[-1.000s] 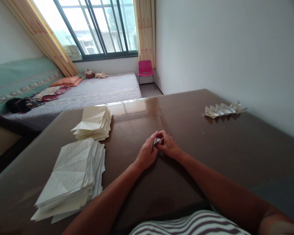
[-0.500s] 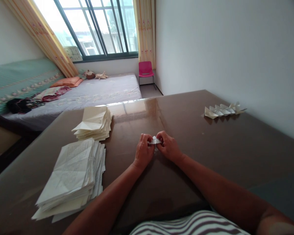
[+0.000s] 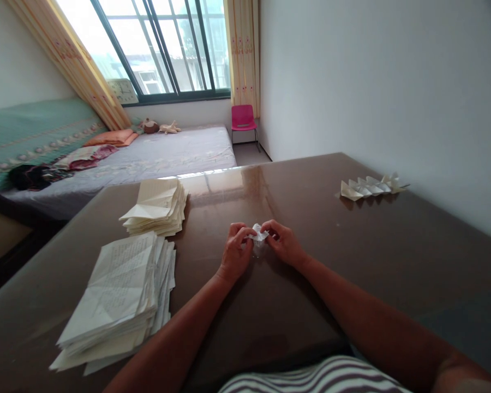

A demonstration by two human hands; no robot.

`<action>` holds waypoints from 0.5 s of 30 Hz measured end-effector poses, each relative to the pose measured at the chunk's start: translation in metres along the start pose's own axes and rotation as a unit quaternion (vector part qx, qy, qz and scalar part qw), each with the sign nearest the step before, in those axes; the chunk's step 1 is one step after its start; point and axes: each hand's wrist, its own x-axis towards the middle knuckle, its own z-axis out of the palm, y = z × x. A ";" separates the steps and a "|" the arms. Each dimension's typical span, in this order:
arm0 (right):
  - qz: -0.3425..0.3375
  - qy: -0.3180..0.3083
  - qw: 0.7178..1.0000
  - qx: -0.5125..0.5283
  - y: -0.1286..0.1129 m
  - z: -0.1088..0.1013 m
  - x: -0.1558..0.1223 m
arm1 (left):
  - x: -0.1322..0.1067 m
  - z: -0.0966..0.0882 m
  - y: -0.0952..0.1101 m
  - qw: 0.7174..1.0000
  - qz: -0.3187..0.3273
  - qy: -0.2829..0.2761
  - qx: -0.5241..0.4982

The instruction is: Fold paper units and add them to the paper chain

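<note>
A small folded piece of white paper is held just above the table, in the middle of the view. My left hand pinches its left side between thumb and fingers. On the right side my right hand grips it the same way. The paper has a raised point in the middle and flaps toward both hands; its exact shape is too small to make out. Off to the far right stands a row of folded paper pieces, set close together in a line.
The brown glossy table reflects the window. To the left lie a stack of white written sheets and, behind it, a stack of cream sheets. Beyond the table are a bed and a pink chair; a white wall borders the right.
The folded paper has opened out wider between my fingers, showing more of its white surface. My left hand has shifted slightly left.
</note>
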 end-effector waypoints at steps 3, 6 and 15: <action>0.029 -0.041 0.998 0.030 0.001 -0.006 0.003 | 0.000 -0.003 -0.002 1.000 -0.020 -0.016 -0.013; 0.052 -0.067 0.995 0.060 -0.002 -0.011 0.004 | 0.002 -0.004 -0.004 0.997 -0.046 -0.022 -0.057; 0.106 -0.021 0.984 0.142 0.009 -0.004 0.008 | 0.005 -0.003 0.006 0.982 -0.111 -0.045 -0.146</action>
